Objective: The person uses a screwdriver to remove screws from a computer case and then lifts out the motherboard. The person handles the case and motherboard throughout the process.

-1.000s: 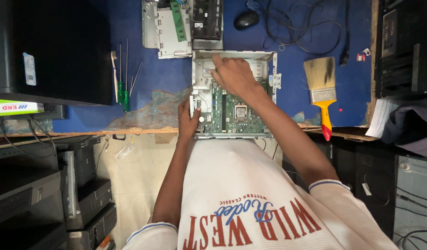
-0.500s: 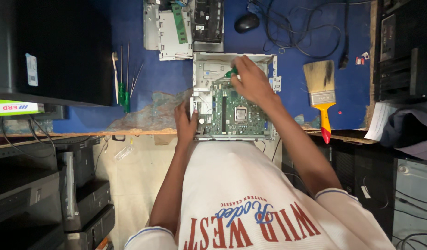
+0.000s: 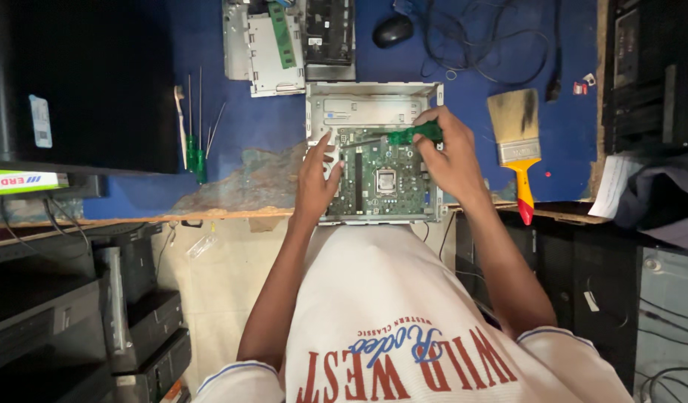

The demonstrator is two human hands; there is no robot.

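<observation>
Right grip [image 3: 447, 153] clenches a green screwdriver [image 3: 411, 135] lying crosswise, tip pointing left over the motherboard [image 3: 381, 179].

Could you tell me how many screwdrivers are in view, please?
3: one in the right hand over the board, two green-handled ones on the mat left of the case. Others may be hidden.

Screwdriver [image 3: 412, 135] handle is showing translucent green plastic, glossy. Computer case [image 3: 374, 101] is reading as bare grey sheet metal, matt; circuit board [image 3: 381, 179] inside is looking green, dull. Table [image 3: 269, 127] blue paint is flaking to rough wood. Brush [image 3: 517, 138] bristles are looking coarse, ferrule metallic.
</observation>
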